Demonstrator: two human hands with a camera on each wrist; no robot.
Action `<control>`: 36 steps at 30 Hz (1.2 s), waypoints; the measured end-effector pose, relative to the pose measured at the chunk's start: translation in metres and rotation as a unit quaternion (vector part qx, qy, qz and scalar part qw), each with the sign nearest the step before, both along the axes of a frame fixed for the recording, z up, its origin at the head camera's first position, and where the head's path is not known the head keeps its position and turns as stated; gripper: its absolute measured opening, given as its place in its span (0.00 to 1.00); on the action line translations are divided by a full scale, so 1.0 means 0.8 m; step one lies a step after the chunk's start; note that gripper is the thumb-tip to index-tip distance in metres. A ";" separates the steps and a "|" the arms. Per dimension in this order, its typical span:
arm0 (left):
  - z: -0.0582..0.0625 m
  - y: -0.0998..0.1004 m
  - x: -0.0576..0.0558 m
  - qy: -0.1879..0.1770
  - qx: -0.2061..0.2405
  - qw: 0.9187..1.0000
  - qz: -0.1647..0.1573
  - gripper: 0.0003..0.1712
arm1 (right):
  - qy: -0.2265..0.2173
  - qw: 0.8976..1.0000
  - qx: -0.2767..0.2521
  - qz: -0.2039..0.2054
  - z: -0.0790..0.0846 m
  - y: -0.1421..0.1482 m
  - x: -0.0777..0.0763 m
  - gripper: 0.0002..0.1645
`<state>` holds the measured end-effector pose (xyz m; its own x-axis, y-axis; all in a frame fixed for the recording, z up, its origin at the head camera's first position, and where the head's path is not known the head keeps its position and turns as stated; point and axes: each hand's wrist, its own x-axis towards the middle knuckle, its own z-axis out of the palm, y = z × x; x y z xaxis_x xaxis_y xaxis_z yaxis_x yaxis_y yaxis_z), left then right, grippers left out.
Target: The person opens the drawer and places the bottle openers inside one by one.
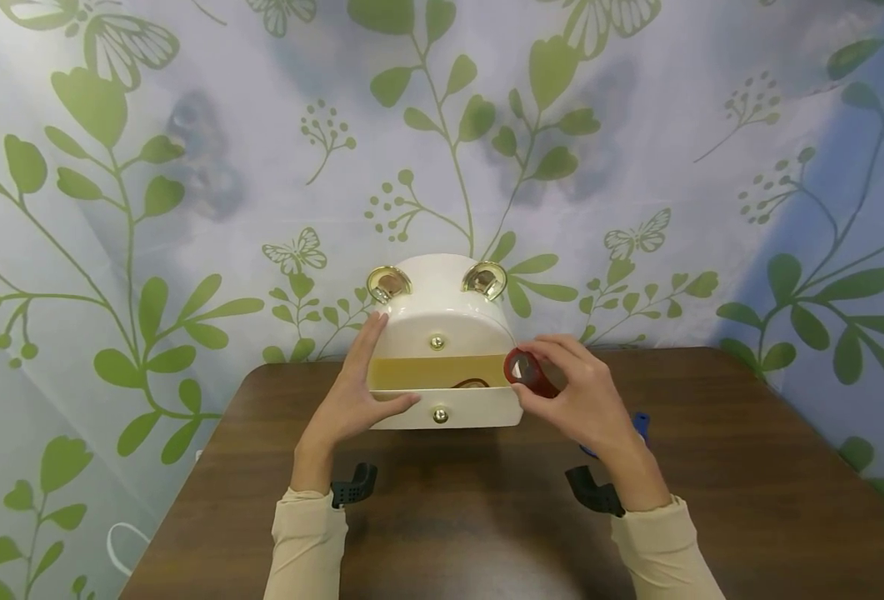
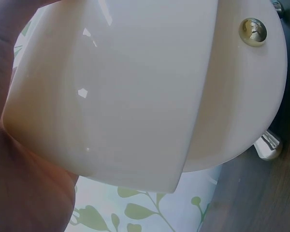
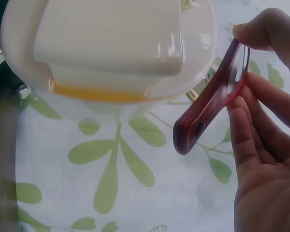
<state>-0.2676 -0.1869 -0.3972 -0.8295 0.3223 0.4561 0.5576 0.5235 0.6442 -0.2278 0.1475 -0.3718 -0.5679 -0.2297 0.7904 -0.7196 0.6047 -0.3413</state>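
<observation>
Where the right hand (image 1: 581, 393) pinches its rim, the likely light, rigid magnifier (image 3: 200, 116) holds best; the left hand (image 1: 346, 408), straight-fingered, touches the drawer (image 1: 481, 408).

I see the left hand (image 2: 31, 179) toward nine o'clock, touching the glossy white drawer (image 2: 130, 96). A shiny knob (image 2: 253, 32) sits at two o'clock, leafy cloth (image 2: 140, 205) at six.

I see a glossy white box (image 1: 452, 325) upright, gold-rimmed ears (image 1: 391, 284) on top, its lower drawer (image 1: 479, 407) pulled out, yellow inside, gold-knobbed in front. Near the drawer's right end is a dark red tool (image 1: 538, 380), its round, pale-centred end pinched by the right hand (image 1: 586, 396).
</observation>
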 end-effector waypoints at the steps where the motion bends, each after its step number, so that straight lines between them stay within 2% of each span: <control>1: 0.000 0.000 0.000 0.000 0.000 1.000 0.000 0.70 | 0.002 1.000 -0.002 0.002 0.000 -0.002 -0.001 0.27; 25: 0.002 0.001 0.001 -0.008 0.003 1.000 0.005 0.70 | 0.013 0.999 -0.032 0.036 0.009 -0.030 -0.004 0.27; 36: -0.001 0.002 0.000 -0.008 0.003 1.000 0.008 0.70 | 0.063 0.997 -0.023 0.043 0.005 -0.042 -0.014 0.29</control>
